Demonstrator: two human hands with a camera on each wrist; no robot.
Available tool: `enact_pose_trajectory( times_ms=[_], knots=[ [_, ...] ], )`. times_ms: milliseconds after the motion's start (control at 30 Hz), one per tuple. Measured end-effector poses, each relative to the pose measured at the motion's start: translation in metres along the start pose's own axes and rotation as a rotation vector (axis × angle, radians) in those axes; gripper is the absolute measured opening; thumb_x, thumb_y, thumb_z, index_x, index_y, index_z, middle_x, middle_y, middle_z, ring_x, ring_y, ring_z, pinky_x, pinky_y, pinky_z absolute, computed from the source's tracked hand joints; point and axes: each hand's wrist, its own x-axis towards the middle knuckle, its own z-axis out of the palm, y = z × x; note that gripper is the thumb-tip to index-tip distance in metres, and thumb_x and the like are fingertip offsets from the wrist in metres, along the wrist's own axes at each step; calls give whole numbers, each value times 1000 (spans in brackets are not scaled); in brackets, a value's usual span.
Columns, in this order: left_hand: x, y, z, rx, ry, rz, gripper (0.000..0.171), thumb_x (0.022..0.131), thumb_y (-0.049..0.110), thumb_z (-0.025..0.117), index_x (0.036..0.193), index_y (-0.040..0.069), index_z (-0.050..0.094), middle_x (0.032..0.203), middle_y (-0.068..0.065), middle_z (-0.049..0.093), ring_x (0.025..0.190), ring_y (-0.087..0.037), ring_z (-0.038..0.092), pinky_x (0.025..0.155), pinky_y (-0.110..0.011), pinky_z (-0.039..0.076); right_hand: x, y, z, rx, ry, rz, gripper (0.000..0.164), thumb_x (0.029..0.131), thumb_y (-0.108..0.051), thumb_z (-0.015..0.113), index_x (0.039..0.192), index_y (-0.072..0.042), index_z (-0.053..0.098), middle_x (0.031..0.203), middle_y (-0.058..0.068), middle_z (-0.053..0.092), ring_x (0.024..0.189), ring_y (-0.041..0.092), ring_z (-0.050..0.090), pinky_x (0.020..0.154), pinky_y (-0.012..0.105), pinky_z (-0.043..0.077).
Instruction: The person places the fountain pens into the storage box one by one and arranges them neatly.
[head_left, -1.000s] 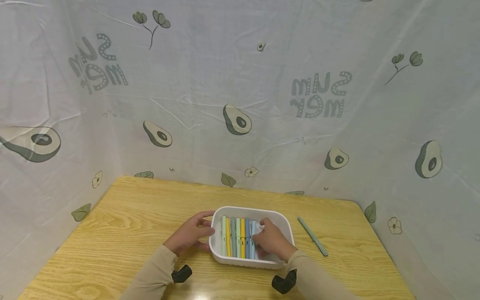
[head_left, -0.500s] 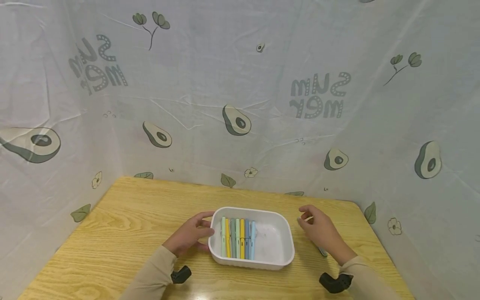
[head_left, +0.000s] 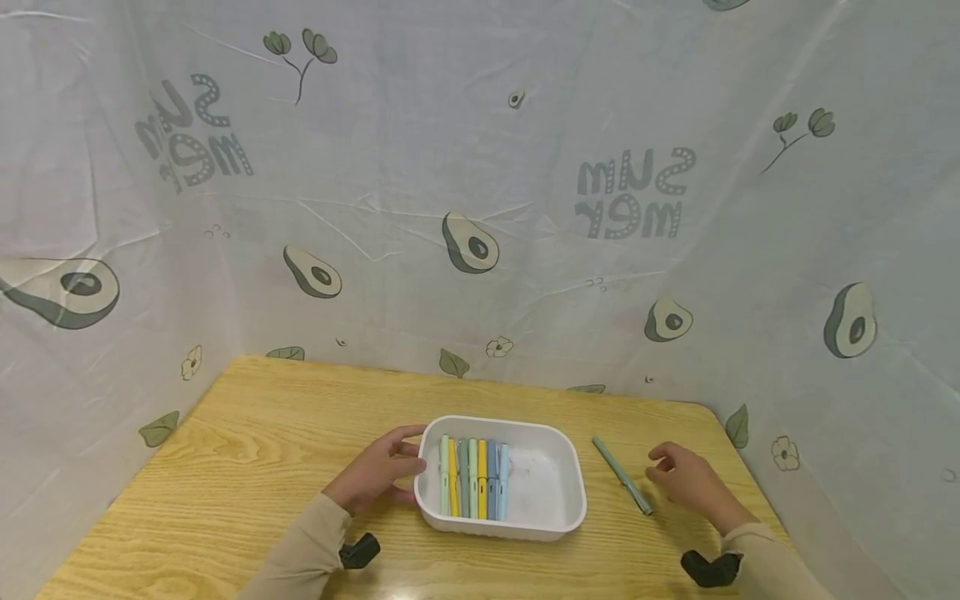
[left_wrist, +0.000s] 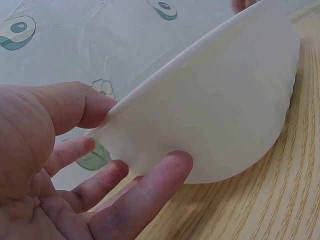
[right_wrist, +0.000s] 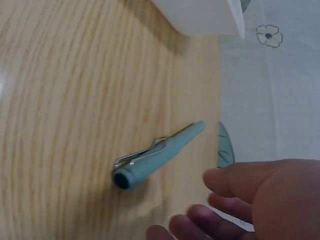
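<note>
A white plastic tray (head_left: 542, 493) stands on the table, with several capped pens (head_left: 482, 482) side by side in its left half, in pale green, yellow, grey-green and blue. My left hand (head_left: 378, 471) holds the tray's left end; in the left wrist view the thumb (left_wrist: 92, 107) is at the rim and the fingers (left_wrist: 150, 195) lie along the outer wall. A teal pen (head_left: 621, 473) with a metal clip lies slantwise on the table, right of the tray. Just to its right is my right hand (head_left: 693, 485), holding nothing, its loosely bent fingers (right_wrist: 215, 217) apart from the pen.
The wooden table (head_left: 262, 433) reaches back to a pale curtain (head_left: 390, 150) printed with avocados, which also hangs along both sides. A black wrist mount (head_left: 711, 569) sits under the right wrist, another mount (head_left: 360, 552) under the left.
My right hand has left the pens inside the tray, passed over the teal pen and moved to its right side. My left hand stays at the tray's left end.
</note>
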Motion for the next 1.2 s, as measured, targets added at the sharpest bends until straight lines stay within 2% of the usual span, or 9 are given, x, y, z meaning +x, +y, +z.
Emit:
enact_pose_trajectory(
  times_ms=[67,167,367,600,767,867,967,1067,1200],
  knots=[
    [1,-1,-1,2,-1,0,66,98,8,68,158,10,39,133,-27,49,108,-33,64,79,-50,66,0,5,6,38,-51,22,30,101,-12,63,121,9,60,102,14,65,75,22,63,62,37,57],
    [1,-1,0,2,0,-3,67,98,9,69,158,11,39,133,-26,50,107,-33,65,79,-50,66,0,9,15,41,-77,31,25,99,-13,66,114,7,63,98,10,66,75,21,60,62,35,55],
    [1,-1,0,3,-5,2,66,98,10,69,158,11,39,133,-27,49,107,-32,65,78,-50,66,1,12,25,-15,-50,8,23,95,-15,71,109,3,67,97,8,68,81,20,61,62,34,54],
    [2,-2,-2,6,-4,7,67,98,10,69,158,10,39,134,-26,50,106,-32,65,78,-50,66,3,7,33,-15,-16,41,23,94,-18,72,105,1,68,96,7,68,84,20,62,67,37,56],
    [2,-1,-2,11,-1,4,68,98,10,69,159,9,38,133,-26,51,106,-31,65,78,-50,66,0,1,40,68,-3,102,34,97,-19,68,112,9,60,97,12,69,80,21,65,64,38,60],
    [1,-1,-2,10,1,3,69,98,10,69,159,8,37,133,-26,50,106,-31,65,78,-50,66,-1,-5,43,103,14,125,29,99,-19,63,111,7,60,96,11,68,77,20,65,62,35,59],
    [1,0,-1,8,3,2,69,98,10,69,159,8,37,133,-26,50,106,-32,65,77,-50,66,1,-8,42,21,64,61,22,100,-16,60,109,3,65,96,9,68,82,21,64,67,39,59],
    [0,0,-1,1,1,1,69,98,10,69,159,8,37,132,-26,50,106,-32,65,78,-50,66,1,-5,42,-157,124,-62,15,98,-7,63,111,-1,68,101,10,64,88,26,64,68,41,58],
    [0,-1,-1,-4,-5,2,68,99,9,68,159,8,36,133,-26,50,106,-32,65,78,-50,66,1,1,46,-370,196,-229,30,90,1,74,119,-4,70,110,13,62,99,32,63,65,39,58]
  ],
)
